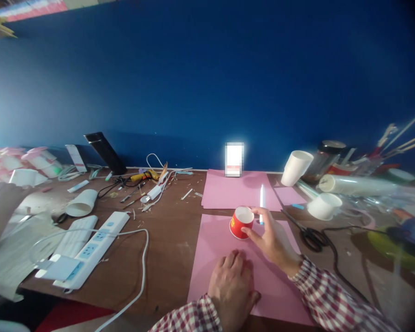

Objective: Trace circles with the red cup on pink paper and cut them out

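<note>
My right hand [271, 237] grips a small red paper cup [240, 226] with a white inside, thumb at the near side and fingers at the far side. The cup tilts a little on a pink sheet of paper [204, 258]. A white marker [262, 203] with a blue end shows beside my right fingers; whether they touch it I cannot tell. Back up, my left hand [231, 286] lies flat on the same sheet, nearer to me than the cup, its fingers slightly bent and holding nothing visible.
Farther back lie more pink paper [221, 191] and a pixelated bright object [234, 159]. Black scissors [311, 236] and white paper cups [324, 205] stand right. Leftward are a power strip [93, 249], its cable, yellow-handled tool [145, 175] and another person's blurred arm [0, 212].
</note>
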### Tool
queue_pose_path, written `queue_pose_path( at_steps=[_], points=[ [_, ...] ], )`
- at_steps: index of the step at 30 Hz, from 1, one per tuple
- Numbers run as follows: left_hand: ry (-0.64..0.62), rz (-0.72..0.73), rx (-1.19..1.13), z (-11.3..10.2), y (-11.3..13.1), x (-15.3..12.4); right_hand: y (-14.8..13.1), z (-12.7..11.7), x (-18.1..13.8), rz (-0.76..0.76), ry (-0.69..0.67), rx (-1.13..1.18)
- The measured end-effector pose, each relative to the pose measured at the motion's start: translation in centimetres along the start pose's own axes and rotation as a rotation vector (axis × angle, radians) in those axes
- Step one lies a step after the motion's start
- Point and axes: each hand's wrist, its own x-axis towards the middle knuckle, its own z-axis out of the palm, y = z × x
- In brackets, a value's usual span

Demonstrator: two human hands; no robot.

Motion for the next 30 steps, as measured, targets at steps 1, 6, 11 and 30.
queue_pose_path(
  at_steps=[1, 6, 11, 30],
  points=[
    [-0.001, 0.003, 0.003, 0.0, 0.0, 0.0, 0.0, 0.2, 0.0, -0.003, -0.011, 0.000],
    [0.017, 0.005, 0.003, 0.8, -0.3, -0.3, -0.1, 0.6, -0.1, -0.003, -0.011, -0.011],
    [0.050, -0.034, -0.021, 2.2, -0.6, -0.9, 0.1, 0.7, -0.3, 0.020, -0.001, 0.002],
    [-0.222, 0.066, -0.133, -3.5, -0.2, -0.8, 0.5, 1.1, -0.2, 0.035, 0.015, 0.024]
  ],
)
